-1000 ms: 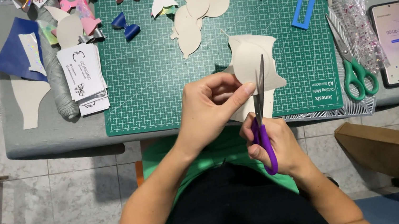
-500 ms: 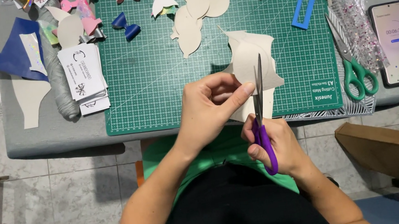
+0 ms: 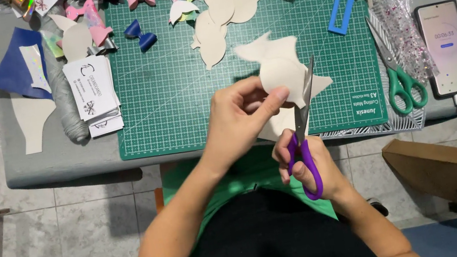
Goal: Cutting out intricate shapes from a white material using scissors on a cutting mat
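My left hand (image 3: pixel 239 117) pinches a cream cut-out sheet (image 3: pixel 276 63) above the near edge of the green cutting mat (image 3: pixel 174 94). My right hand (image 3: pixel 307 165) grips purple-handled scissors (image 3: pixel 303 135), whose blades point up and bite into the sheet's right side. Both hands hover over the table's front edge, above my green shirt.
Several cream cut shapes (image 3: pixel 220 16) and small bows (image 3: pixel 140 35) lie at the mat's far side. Green-handled scissors (image 3: pixel 401 79), a blue rectangular frame (image 3: pixel 341 10) and a phone (image 3: pixel 445 48) are at the right. White cards (image 3: pixel 92 95) and blue sheet (image 3: pixel 14 67) sit left. A cardboard box (image 3: pixel 455 172) stands on the floor.
The cream sheet has been turned in my left hand, and the scissors have cut a little further along its edge. Both hands stay in the same spot.
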